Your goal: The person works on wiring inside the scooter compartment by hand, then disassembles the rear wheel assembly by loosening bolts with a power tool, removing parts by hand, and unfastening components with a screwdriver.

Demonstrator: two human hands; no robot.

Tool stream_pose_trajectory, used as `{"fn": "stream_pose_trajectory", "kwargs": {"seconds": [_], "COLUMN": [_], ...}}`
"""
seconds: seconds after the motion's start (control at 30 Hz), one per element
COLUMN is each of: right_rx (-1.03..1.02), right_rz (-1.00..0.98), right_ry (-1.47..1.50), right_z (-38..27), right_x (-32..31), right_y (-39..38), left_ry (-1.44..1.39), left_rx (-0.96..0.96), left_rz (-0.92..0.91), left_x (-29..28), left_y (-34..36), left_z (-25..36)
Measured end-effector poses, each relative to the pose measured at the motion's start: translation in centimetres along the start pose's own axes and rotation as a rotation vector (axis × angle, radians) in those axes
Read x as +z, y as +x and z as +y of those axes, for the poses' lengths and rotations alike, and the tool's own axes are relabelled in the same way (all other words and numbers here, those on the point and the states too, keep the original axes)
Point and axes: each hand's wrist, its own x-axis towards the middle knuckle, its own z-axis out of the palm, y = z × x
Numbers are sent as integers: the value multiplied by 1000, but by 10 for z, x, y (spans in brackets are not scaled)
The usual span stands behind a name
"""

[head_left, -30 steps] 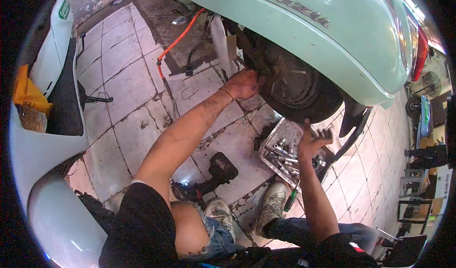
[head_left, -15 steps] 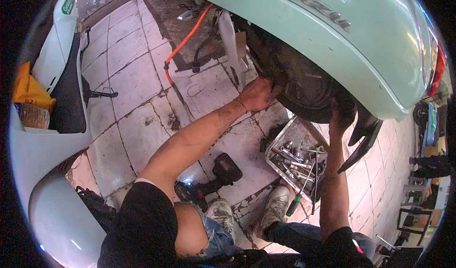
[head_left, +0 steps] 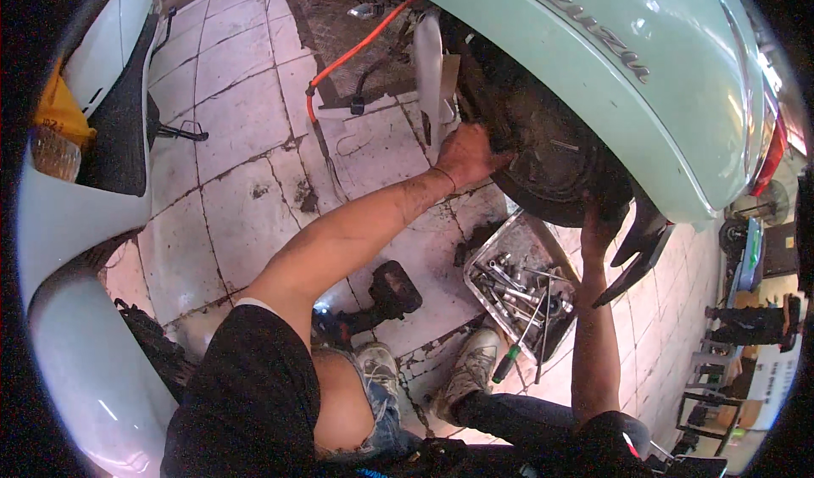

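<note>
My left hand grips the left edge of a dark, dirty wheel under the pale green scooter body. Its thumb points right across the wheel's face, and the other fingers are curled and partly hidden. My right hand touches the wheel's lower right edge, where deep shadow hides its fingers. Beside my right forearm, a metal tray on the floor holds sockets, wrenches and other tools. A screwdriver with a green handle lies across its near edge.
A dark cordless power tool lies by my left shoe. An orange cable runs down to the tiled floor. Another white scooter stands at the left, and a black flap hangs beside my right wrist.
The view has shifted, so the tray and floor sit slightly further left. Both hands stay at the wheel. My left thumb now shows more plainly against it.
</note>
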Motion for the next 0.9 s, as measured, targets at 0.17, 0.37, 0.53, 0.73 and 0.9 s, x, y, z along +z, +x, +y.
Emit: {"fn": "stream_pose_trajectory", "kwargs": {"seconds": [0.17,0.37,0.53,0.73,0.9], "right_rx": [-32,11,24,34,71], "right_rz": [-56,-63,-139,-181,-104], "right_ry": [47,102,-38,-176,-27], "right_z": [-3,-12,5,54,15], "right_x": [-2,-2,-3,-8,2], "right_y": [3,3,6,10,1], "left_ry": [149,195,123,-109,147], "left_rx": [-141,-23,-137,-243,-403], "left_rz": [-31,-73,-163,340,675], "left_x": [-19,-19,-17,-47,-75], "left_y": [-8,-10,-11,-1,40], "left_z": [30,24,20,-24,-98]}}
